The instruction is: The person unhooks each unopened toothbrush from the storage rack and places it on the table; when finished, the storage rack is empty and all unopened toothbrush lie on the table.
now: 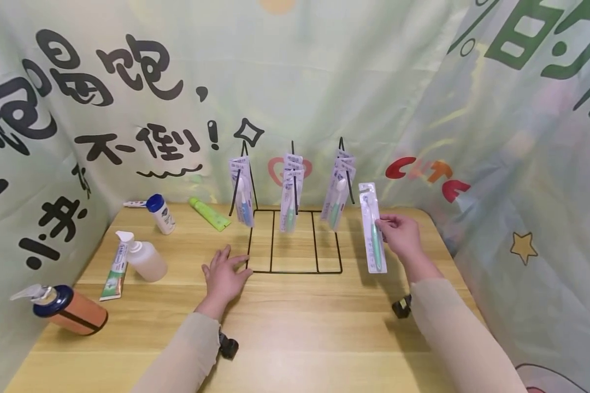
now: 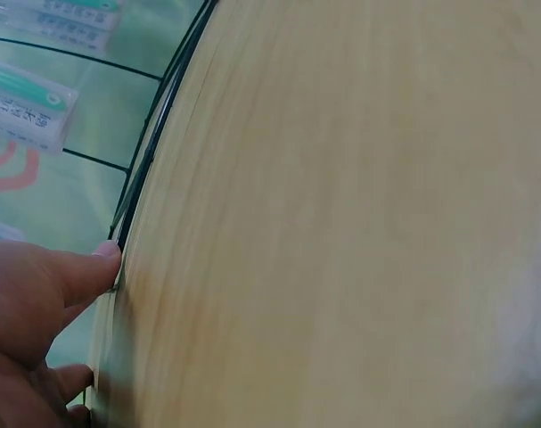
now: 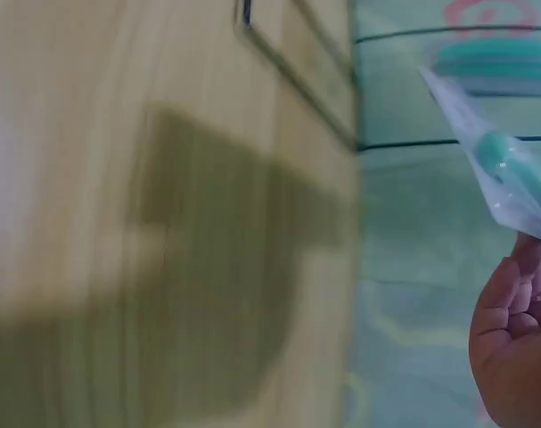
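Note:
My right hand (image 1: 400, 234) pinches a packaged toothbrush (image 1: 375, 240) by its right edge, upright and to the right of a black wire display rack (image 1: 295, 272). In the right wrist view, the toothbrush pack (image 3: 497, 169) stands out beyond the fingers. My left hand (image 1: 225, 278) has its fingers spread, with the thumb and a finger touching the front left corner of the rack. The left wrist view shows the thumb (image 2: 83, 272) against the wire. On the rack's hooks hang left packs (image 1: 242, 191), middle packs (image 1: 291, 194) and right packs (image 1: 338, 191) of toothbrushes.
Left on the wooden table (image 1: 295, 327) stand an orange pump bottle (image 1: 78, 311), a clear pump bottle (image 1: 147, 261) and a white blue-capped container (image 1: 163, 217). A toothpaste tube (image 1: 114, 275) and a green tube (image 1: 210, 214) lie there too. Printed cloth (image 1: 364, 82) hangs around the table.

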Available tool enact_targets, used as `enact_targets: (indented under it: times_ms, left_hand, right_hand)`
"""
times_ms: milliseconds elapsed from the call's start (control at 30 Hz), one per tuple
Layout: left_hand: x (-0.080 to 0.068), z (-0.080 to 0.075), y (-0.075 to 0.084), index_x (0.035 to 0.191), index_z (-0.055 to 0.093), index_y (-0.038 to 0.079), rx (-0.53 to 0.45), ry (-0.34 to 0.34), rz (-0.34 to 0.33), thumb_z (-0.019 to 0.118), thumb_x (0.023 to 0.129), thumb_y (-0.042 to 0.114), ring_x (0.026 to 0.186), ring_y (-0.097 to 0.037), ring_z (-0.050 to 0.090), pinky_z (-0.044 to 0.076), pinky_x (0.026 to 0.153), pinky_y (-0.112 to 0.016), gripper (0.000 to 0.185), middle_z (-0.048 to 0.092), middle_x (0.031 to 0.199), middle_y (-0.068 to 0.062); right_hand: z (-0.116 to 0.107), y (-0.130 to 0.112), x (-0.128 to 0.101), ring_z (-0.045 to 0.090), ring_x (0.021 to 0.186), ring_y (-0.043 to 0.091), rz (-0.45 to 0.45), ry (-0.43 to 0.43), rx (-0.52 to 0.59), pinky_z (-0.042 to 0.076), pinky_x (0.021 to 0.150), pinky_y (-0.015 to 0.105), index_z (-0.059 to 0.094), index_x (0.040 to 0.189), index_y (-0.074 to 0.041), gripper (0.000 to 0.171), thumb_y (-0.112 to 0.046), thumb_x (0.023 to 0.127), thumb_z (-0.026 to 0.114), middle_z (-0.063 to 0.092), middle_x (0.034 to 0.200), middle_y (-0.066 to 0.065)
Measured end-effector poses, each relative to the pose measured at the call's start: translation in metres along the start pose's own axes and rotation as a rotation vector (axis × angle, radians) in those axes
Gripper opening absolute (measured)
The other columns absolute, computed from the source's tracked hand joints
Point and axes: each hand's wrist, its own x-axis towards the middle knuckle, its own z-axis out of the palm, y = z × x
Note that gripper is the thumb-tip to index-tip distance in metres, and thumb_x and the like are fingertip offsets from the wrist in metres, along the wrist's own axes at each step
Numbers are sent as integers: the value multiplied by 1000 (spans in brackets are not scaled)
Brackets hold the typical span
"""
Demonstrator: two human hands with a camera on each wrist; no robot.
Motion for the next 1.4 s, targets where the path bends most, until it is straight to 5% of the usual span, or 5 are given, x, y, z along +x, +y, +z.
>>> enact_targets:
  times_ms: [200, 467, 900, 1067, 1400]
  left_hand:
    - [2, 3, 3, 133, 75, 15, 1, 11, 17, 79, 96, 30, 157, -52, 17, -10, 117, -79, 40, 29, 169, -25]
    - [2, 4, 4, 132, 75, 15, 12, 12, 22, 79, 95, 30, 156, -52, 19, -8, 117, -80, 40, 31, 169, -25]
    - [2, 1, 1, 132, 75, 15, 14, 17, 6, 80, 96, 30, 157, -51, 18, -8, 118, -79, 40, 30, 170, -24]
    - [1, 1, 1, 132, 75, 15, 13, 20, 3, 80, 96, 30, 157, -51, 18, -8, 118, -79, 39, 30, 169, -24]
    - [-1, 2, 0, 131, 75, 13, 2, 29, 15, 80, 95, 29, 156, -52, 18, -9, 117, -79, 40, 30, 169, -26]
  right_hand:
    - [30, 32, 33, 62, 74, 8, 82, -44, -159, 53, 63, 20, 71, 123, 10, 33, -15, 102, 68, 73, 107, 20]
    - [53, 58, 42, 66, 87, 22, 179, -49, -212, 54, 68, 25, 72, 122, 8, 30, -16, 104, 65, 71, 113, 22]
    - [54, 53, 35, 67, 97, 32, 115, -54, -381, 59, 83, 42, 70, 123, 6, 35, -23, 104, 63, 69, 119, 25]
    - [54, 40, 9, 65, 90, 30, -48, -35, -330, 54, 75, 35, 72, 120, 6, 30, -19, 104, 65, 71, 109, 21]
    - [110, 2, -80, 70, 76, 17, -666, -151, -173, 61, 68, 27, 77, 101, 3, 10, 2, 91, 78, 76, 89, 10]
